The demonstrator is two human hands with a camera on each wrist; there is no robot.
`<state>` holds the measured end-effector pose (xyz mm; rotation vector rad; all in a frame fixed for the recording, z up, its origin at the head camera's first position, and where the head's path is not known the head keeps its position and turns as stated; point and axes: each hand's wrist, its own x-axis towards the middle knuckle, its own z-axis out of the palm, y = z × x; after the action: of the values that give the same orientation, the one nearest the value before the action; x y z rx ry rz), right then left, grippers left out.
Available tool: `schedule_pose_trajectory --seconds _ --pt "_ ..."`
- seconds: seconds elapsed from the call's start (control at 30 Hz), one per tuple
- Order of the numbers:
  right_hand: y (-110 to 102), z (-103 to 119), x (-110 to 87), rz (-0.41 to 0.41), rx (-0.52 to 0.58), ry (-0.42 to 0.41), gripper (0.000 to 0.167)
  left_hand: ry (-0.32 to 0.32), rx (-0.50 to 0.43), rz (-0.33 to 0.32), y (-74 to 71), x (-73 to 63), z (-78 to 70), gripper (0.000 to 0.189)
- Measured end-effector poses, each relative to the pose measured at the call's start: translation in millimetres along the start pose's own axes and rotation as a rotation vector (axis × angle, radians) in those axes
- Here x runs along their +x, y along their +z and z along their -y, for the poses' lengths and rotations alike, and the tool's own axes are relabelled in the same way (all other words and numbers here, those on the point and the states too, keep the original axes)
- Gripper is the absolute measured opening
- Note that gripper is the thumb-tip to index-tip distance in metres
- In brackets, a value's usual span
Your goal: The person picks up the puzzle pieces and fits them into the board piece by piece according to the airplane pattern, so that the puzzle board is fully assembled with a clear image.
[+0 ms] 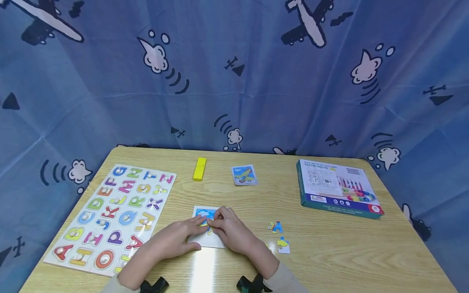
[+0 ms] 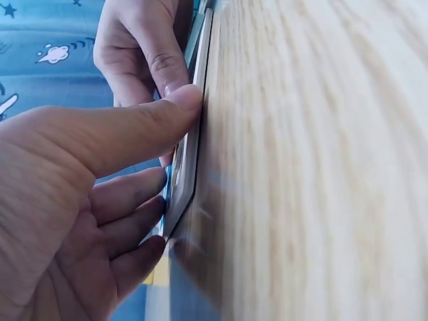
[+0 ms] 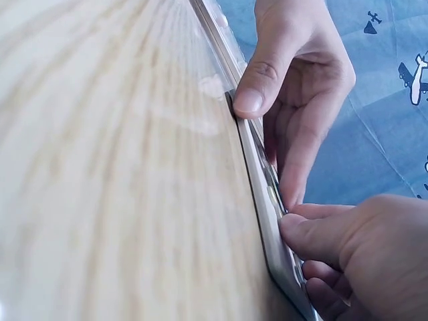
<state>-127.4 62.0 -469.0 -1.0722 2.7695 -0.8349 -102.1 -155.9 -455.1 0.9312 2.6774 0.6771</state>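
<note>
A small white-framed jigsaw board [image 1: 213, 241] with a blue sky picture lies flat on the table in front of me. My left hand [image 1: 179, 238] rests over its left side, fingers extended across the picture. The left thumb touches the board's near edge, as the left wrist view shows. On the right side, my right hand [image 1: 234, 234] has its fingers bent, thumb and forefinger pinching a small puzzle piece at the picture, mostly hidden by the fingers. Loose puzzle pieces, one blue and yellow [image 1: 277, 227] and one white and yellow [image 1: 283, 245], lie right of the board.
On the left lies a large alphabet board [image 1: 122, 219] with colourful letters. Behind the jigsaw are a yellow block [image 1: 199, 169] and a picture card [image 1: 244, 175] with a plane. A boxed bead set [image 1: 338, 189] lies back right, before a blue curtain [image 1: 205, 97].
</note>
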Motion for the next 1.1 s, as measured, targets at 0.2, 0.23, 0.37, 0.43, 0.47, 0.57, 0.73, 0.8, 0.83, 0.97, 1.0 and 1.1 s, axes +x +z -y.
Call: schedule_pose_trajectory --seconds 0.2,0.23,0.37,0.43,0.47,0.57,0.73,0.8,0.83,0.97,1.0,1.1 --pt "1 1 -0.2 0.025 0.017 0.025 0.028 -0.010 0.015 0.010 1.7 0.2 -1.2 0.053" --pt "1 1 -0.2 0.028 0.018 0.026 0.028 -0.011 0.009 0.011 1.9 0.3 -1.1 0.053" --pt "-3 0 -0.5 0.061 0.012 0.033 0.030 -0.008 -0.009 0.011 2.6 1.0 -0.2 0.052" --pt "-7 0 -1.4 0.085 0.018 0.037 0.032 -0.002 -0.019 0.008 2.7 1.4 0.2 0.052" --pt "-10 -1 -2.3 0.097 0.020 0.041 0.034 0.001 -0.021 0.005 2.9 1.6 0.5 0.052" --pt "-21 -3 -7.3 0.112 0.038 0.065 0.038 0.010 -0.026 -0.002 3.4 2.3 1.1 0.051" --pt "-40 -15 -23.9 0.051 0.061 0.140 0.041 -0.003 -0.025 -0.005 3.9 2.7 1.1 0.051" --pt "-47 -22 -32.6 0.018 0.070 0.176 0.041 -0.009 -0.026 -0.004 3.8 2.7 0.8 0.051" --pt "-51 -25 -37.0 0.003 0.069 0.195 0.040 -0.008 -0.026 -0.007 4.0 2.8 1.1 0.051" --pt "-65 -41 -54.4 -0.039 0.066 0.257 0.041 0.001 -0.027 -0.014 4.4 3.2 1.6 0.051" --pt "-68 -45 -58.5 -0.044 0.067 0.275 0.041 0.001 -0.027 -0.014 4.7 3.4 1.9 0.051" --pt "-75 -58 -70.4 -0.052 0.068 0.307 0.043 -0.001 -0.025 -0.011 4.9 3.9 2.1 0.052"
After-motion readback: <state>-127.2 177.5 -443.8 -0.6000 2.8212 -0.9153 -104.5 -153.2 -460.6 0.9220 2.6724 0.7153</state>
